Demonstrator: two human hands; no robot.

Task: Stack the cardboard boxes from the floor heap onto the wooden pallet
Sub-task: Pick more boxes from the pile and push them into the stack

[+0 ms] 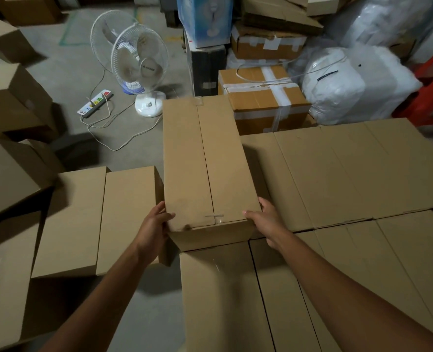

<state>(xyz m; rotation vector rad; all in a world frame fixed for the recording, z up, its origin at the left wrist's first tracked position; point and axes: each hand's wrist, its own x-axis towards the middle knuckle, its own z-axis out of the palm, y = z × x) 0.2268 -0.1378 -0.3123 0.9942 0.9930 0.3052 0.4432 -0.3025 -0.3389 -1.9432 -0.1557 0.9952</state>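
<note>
While heap boxes (14, 102) crowd floor (65, 72) at far left, left hand (154, 226) grips long box (205, 161) at near-left corner, thumb over top edge, fingers (159, 209) wrapped on side. Box held lengthwise, pointing away, at left edge of flat box layer (350, 174). Right hand (267, 222) grips near-right corner likewise, thumb on top, fingers down side.

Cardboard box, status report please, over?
Left hand and right hand grip long cardboard box at near end. Box above stacked boxes. Nothing blocking it.

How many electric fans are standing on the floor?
2. The front fan stands left of the held box; the rear fan is just behind it, partly hidden.
</note>
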